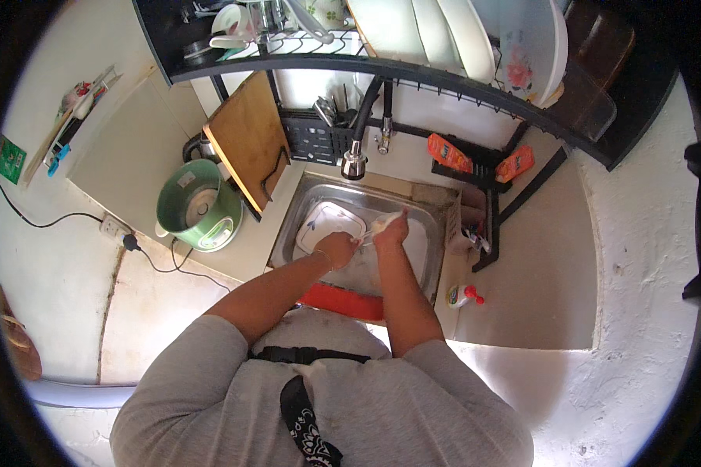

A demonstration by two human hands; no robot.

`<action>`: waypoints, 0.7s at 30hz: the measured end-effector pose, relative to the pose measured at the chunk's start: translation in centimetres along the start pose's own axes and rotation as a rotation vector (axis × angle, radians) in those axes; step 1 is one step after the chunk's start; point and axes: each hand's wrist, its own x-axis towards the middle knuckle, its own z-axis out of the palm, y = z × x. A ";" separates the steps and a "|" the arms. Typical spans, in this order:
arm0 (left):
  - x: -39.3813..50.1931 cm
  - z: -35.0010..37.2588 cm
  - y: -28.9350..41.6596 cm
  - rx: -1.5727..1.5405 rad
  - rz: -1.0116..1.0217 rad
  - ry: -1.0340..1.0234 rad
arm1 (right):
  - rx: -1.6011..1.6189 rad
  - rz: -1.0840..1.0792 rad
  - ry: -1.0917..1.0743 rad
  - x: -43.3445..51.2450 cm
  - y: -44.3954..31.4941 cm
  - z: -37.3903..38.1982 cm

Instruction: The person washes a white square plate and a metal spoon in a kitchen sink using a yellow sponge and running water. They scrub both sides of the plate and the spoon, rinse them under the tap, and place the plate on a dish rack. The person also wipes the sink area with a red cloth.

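Both my hands are over a stainless steel sink [344, 269]. My left hand [337, 251] grips one end of a slim, shiny utensil [365, 236], probably cutlery; its exact kind is too small to tell. A pale, crumpled sponge or cloth [384, 221] is in my right hand [392, 234], up against the utensil's other end. Under the hands, on the basin's left side, lies a white plate [318, 225] with dark leaf-like marks. Along the right side of the basin shows a white dish or tray [423, 251], partly covered by my right forearm.
A black faucet with a chrome head [353, 166] hangs over the sink's back. Left stand a wooden cutting board [248, 140] and a green rice cooker [201, 216]. A dish rack [327, 61] spans above. Right are a caddy [458, 225] and a white bottle with red cap [460, 296].
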 end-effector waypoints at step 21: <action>9.4 2.4 -9.1 -0.219 0.310 0.390 | -2.091 -0.453 -0.575 -6.8 2.9 -4.0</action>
